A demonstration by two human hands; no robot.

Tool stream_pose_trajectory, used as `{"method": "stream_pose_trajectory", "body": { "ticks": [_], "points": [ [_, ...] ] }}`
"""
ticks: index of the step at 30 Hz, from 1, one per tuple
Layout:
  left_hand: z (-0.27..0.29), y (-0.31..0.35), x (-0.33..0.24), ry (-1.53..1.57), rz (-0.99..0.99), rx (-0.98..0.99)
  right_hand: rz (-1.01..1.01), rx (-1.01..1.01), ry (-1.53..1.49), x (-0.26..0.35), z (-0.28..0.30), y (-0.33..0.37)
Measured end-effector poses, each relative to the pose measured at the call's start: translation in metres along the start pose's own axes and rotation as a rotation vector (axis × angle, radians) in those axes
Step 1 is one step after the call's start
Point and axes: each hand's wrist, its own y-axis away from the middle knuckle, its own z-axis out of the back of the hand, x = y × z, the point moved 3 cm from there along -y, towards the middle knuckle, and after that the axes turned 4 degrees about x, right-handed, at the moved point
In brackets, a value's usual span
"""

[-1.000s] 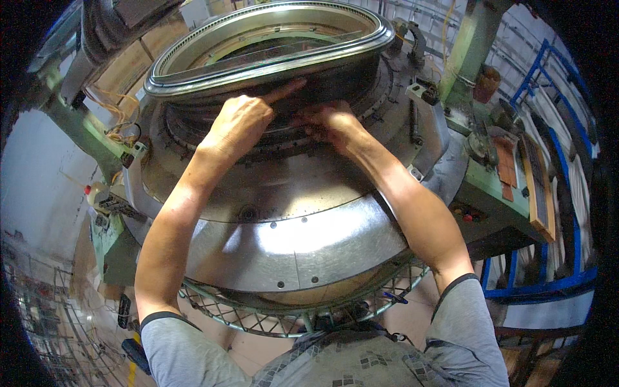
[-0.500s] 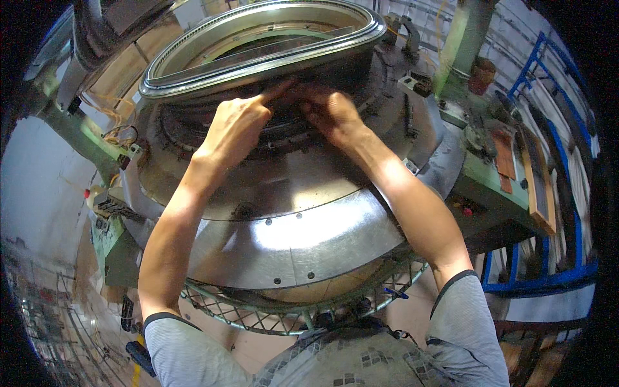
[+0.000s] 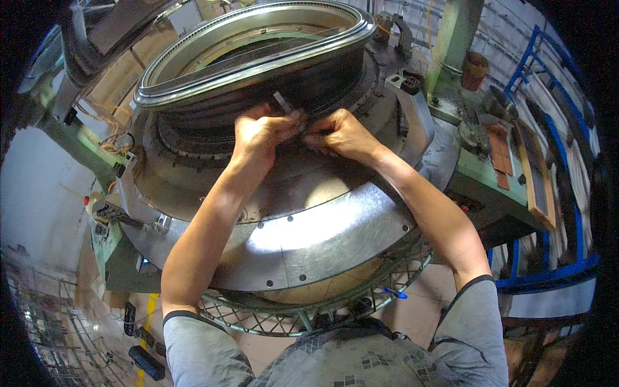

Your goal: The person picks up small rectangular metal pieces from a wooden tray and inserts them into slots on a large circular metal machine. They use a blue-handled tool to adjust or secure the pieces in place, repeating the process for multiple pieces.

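Note:
My left hand [image 3: 259,134] is closed in a pinch around a small, narrow metallic piece [image 3: 282,102] whose pale flat end sticks up past the fingers. Its exact kind is too small to make out. Right beside it, my right hand [image 3: 348,135] has its fingers curled together, the fingertips meeting the lower end of the piece or nearly so. Whether they grip it is hidden. Both hands are above the dark inner part of a large round machine [image 3: 290,255], just in front of its raised cylinder with a shiny metal rim [image 3: 258,69].
A green machine post [image 3: 451,45] stands at the far right. The green side ledge [image 3: 496,190] carries a brown strip and a wooden-framed panel [image 3: 535,174]. A blue rack [image 3: 561,274] is at the right. A lattice guard [image 3: 258,319] curves below the machine's front edge.
Both hands have drawn back from beneath the rim toward me, and the pale metallic piece now shows at the left hand's fingers. The view has shifted slightly.

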Motion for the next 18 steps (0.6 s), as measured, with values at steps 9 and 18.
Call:
{"method": "stream_pose_trajectory", "body": {
  "ticks": [9,18],
  "points": [
    [0.011,-0.011,0.015,0.05,0.145,0.092,-0.084,0.072,-0.175,-0.018,-0.002,0.0],
    [0.01,-0.005,0.009,0.143,0.073,-0.045,0.127,-0.285,0.022,-0.022,0.005,-0.003]
  ]
}}
